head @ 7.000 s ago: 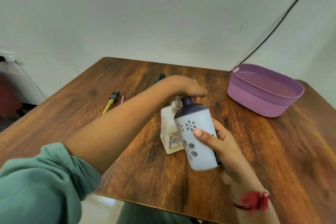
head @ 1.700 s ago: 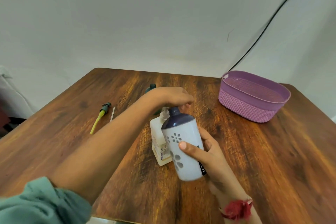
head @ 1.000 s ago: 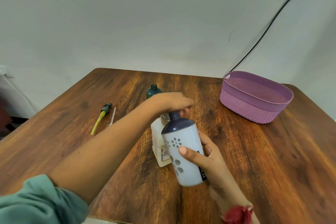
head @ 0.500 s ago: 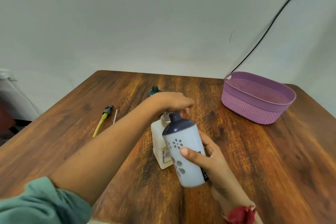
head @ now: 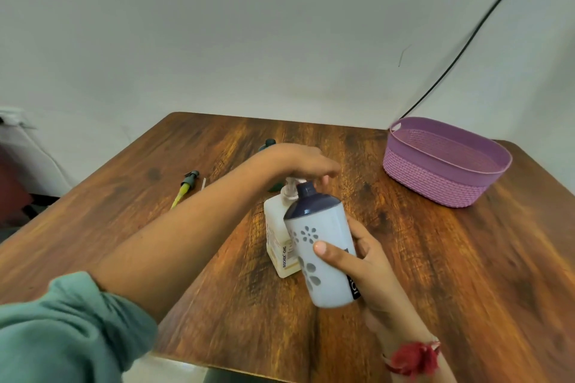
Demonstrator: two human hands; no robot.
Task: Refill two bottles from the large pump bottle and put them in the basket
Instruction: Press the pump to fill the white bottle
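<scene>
left grip (head: 298,162), fingers fairly straight, lies over the white pump head of the cream rectangular plastic pump bottle (head: 280,239), which stands upright mid brown wooden counter (head: 466,258). right grip (head: 370,267) curls round a white plastic bottle w/ grey flower print & dark purple shoulder (head: 323,258), tilted, neck just beside the pump spout. small dark teal bottle (head: 270,143) peeks out behind left grip. yellow-green pump tube w/ dark cap (head: 186,188) lies on the left. purple woven plastic basket (head: 429,183) sits far right, well apart. red thread band (head: 413,357) on right wrist.
</scene>
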